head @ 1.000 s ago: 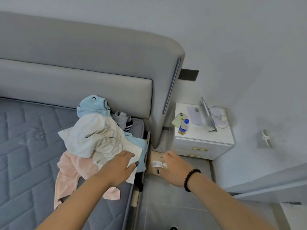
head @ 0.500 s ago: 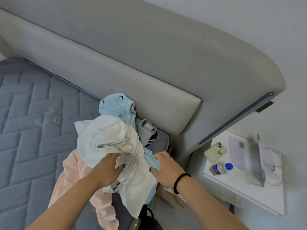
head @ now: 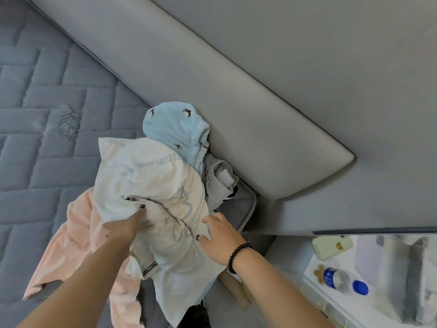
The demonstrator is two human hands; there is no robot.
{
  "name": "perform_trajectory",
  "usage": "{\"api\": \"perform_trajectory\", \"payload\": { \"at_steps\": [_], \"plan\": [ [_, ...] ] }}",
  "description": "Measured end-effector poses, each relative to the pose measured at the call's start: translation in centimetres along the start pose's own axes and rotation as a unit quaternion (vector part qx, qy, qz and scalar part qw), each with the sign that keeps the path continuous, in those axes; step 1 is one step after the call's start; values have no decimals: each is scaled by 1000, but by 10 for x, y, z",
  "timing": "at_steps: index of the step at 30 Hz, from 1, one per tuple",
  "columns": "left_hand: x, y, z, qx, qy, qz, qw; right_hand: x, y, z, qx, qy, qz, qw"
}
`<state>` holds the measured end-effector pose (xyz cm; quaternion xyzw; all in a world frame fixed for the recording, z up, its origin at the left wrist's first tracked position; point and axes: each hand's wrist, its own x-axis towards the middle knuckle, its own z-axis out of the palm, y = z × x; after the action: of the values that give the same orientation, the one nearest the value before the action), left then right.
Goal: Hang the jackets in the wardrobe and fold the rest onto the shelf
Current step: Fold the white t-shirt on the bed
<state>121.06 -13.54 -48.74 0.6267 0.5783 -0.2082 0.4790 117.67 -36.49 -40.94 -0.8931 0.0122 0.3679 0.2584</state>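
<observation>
Now gripping white garment atop bed pile with left hand, fingers curled in cloth; right hand resting alongside, fingers spread.

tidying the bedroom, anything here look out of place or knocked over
Yes. The water bottle lies on its side on the white nightstand, near its front edge. The clothes sit in a crumpled heap at the mattress corner, with the pink garment sprawled under the white garment.

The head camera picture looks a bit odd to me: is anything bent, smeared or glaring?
Head view: the wide lens bows the headboard and tilts the scene; light is soft and even, no glare; the bottle and nightstand at the right edge are smeared, while the white garment stays fairly sharp.
</observation>
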Motion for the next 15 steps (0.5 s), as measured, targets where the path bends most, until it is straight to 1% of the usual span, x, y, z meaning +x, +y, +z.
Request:
{"api": "perform_trajectory", "payload": {
  "at_steps": [1,3,7,8,10,12,14,15],
  "plan": [
    [3,-2,-1,-49,-37,-13,998,2,0,3,-4,-7,-1,1000],
    [4,-4,-3,-107,-108,-12,988,4,-3,7,-7,-16,-1,1000],
    [-14,-4,-15,-217,-130,1,968,-2,-19,13,-15,-20,-15,1000],
    [-15,-3,-18,-226,-146,10,963,-5,-25,13,-16,-19,-19,1000],
    [-23,-2,-25,-212,-180,25,960,-15,-39,13,-20,-12,-28,999],
    [-27,1,-30,-189,-180,32,965,-28,-52,12,-21,0,-39,999],
    [-24,3,-34,-182,-148,40,971,-41,-62,15,-12,14,-44,999],
    [-19,3,-35,-181,-132,32,974,-45,-66,17,-8,26,-47,999]
  ]
}}
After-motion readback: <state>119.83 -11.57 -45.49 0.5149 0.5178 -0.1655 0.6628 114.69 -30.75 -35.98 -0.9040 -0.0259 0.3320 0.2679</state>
